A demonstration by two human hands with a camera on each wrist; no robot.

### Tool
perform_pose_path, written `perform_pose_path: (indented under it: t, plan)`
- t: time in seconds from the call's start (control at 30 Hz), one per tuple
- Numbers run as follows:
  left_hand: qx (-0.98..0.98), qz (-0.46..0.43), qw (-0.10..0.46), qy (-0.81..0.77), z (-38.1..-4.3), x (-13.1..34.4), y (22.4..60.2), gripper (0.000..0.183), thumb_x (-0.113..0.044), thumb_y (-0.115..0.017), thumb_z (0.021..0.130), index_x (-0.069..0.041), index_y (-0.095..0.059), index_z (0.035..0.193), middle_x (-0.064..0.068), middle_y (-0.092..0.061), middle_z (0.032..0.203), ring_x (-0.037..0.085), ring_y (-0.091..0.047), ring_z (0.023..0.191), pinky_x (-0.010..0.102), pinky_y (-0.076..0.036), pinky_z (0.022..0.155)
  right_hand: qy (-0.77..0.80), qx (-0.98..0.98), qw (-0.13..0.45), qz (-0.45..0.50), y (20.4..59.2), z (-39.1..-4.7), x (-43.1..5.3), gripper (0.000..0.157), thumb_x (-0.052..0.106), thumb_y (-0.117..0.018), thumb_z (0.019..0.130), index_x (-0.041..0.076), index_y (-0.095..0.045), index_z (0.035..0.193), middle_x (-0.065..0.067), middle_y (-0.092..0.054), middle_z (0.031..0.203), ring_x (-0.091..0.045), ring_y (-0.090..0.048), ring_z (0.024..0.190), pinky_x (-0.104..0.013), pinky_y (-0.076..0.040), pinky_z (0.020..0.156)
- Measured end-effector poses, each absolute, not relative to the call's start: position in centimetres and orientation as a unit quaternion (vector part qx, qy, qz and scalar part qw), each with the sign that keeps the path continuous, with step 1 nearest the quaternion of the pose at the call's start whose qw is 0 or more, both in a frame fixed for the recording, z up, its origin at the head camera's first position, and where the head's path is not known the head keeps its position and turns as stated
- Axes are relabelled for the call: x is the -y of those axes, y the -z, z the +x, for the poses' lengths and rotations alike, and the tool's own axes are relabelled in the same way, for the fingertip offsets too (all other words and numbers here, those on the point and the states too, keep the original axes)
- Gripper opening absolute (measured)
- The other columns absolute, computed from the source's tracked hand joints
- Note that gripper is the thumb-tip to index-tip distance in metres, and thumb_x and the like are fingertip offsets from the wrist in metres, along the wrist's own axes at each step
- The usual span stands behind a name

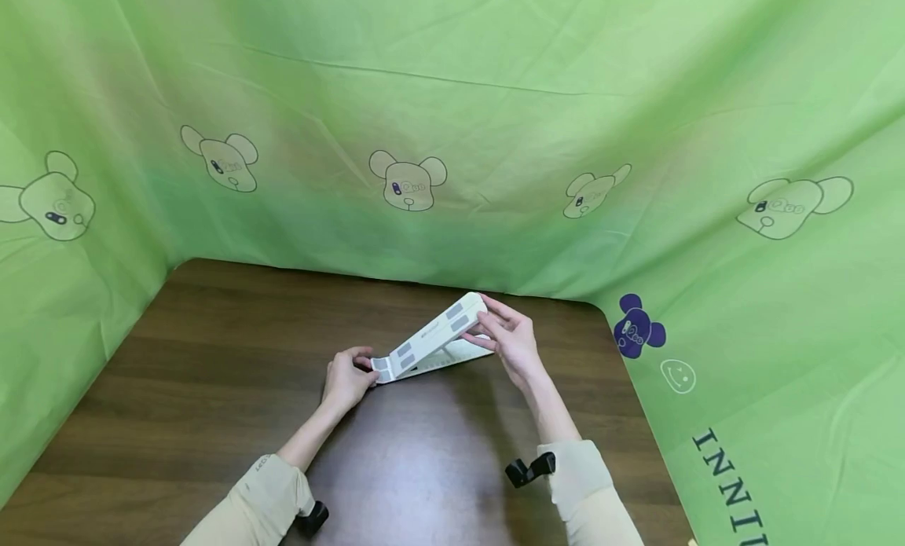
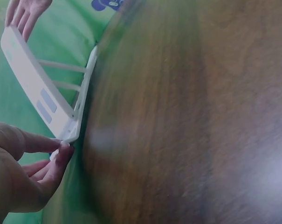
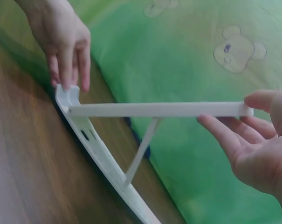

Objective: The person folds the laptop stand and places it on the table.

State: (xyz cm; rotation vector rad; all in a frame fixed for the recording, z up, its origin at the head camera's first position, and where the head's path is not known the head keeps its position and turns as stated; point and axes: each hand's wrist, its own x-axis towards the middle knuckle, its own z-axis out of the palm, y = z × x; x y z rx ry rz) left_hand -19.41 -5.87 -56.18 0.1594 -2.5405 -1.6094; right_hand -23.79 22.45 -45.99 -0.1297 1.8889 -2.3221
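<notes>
A white folding laptop stand (image 1: pixel 433 335) with grey rubber pads is spread into a wedge over the wooden table. Its lipped, hinged end is pinched between thumb and fingers of my left hand (image 1: pixel 346 381). At the opposite end, my right hand (image 1: pixel 514 346) grips the raised plate (image 3: pixel 154 110), thumb on one face and fingers on the other. Seen from the right wrist, a thin support bar (image 3: pixel 141 153) slants between that plate and the lower frame (image 3: pixel 106 161), which has slots near the hinge. The left wrist view shows two such bars between the parts.
The brown wooden table (image 1: pixel 212 420) ends at a green curtain (image 1: pixel 318 240) printed with bear heads, which surrounds its back and sides. A black wrist device (image 1: pixel 529 470) sits at the right cuff, and another black device (image 1: pixel 311 519) at the left cuff.
</notes>
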Motion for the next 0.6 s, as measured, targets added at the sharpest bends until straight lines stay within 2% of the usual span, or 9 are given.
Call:
perform_pose_path:
  t: [0.2, 0.3, 0.47, 0.6]
  plan:
    - [0.841, 0.059, 0.046, 0.536, -20.2, 6.6, 55.9, 0.037, 0.007, -0.081, 0.081, 0.011, -0.078, 0.118, 0.021, -0.083, 0.094, -0.002, -0.066, 0.064, 0.018, -0.053, 0.069, 0.783, -0.621, 0.033, -0.019, 46.0, -22.9, -21.2, 0.051, -0.01, -0.057, 0.108, -0.013, -0.048, 0.158, 0.004, -0.083, 0.106, -0.014, -0.082, 0.09, -0.038, -0.07, 0.087]
    - [0.838, 0.061, 0.037, 0.541, -20.7, 6.9, 55.9, 0.036, 0.007, -0.08, 0.083, 0.012, -0.078, 0.118, 0.023, -0.083, 0.098, -0.004, -0.065, 0.064, 0.014, -0.051, 0.065, 0.778, -0.628, 0.013, -0.005, 46.0, -22.3, -20.6, 0.05, -0.011, -0.058, 0.106, -0.014, -0.051, 0.156, -0.005, -0.082, 0.115, -0.013, -0.082, 0.088, -0.037, -0.07, 0.085]
    - [0.836, 0.062, 0.032, 0.544, -21.5, 7.4, 55.9, 0.033, 0.008, -0.08, 0.085, 0.013, -0.078, 0.118, 0.024, -0.084, 0.102, -0.004, -0.065, 0.067, 0.012, -0.051, 0.064, 0.775, -0.632, -0.011, 0.012, 45.9, -21.6, -19.6, 0.048, -0.013, -0.059, 0.105, -0.015, -0.053, 0.153, -0.026, -0.074, 0.136, -0.011, -0.082, 0.087, -0.035, -0.07, 0.084]
    - [0.836, 0.062, 0.024, 0.545, -22.2, 7.7, 55.8, 0.032, 0.008, -0.079, 0.085, 0.013, -0.079, 0.118, 0.025, -0.084, 0.104, -0.003, -0.066, 0.067, 0.011, -0.05, 0.062, 0.778, -0.627, -0.02, 0.023, 45.8, -21.3, -19.0, 0.047, -0.014, -0.06, 0.104, -0.015, -0.054, 0.151, -0.029, -0.073, 0.137, -0.011, -0.082, 0.087, -0.034, -0.07, 0.084]
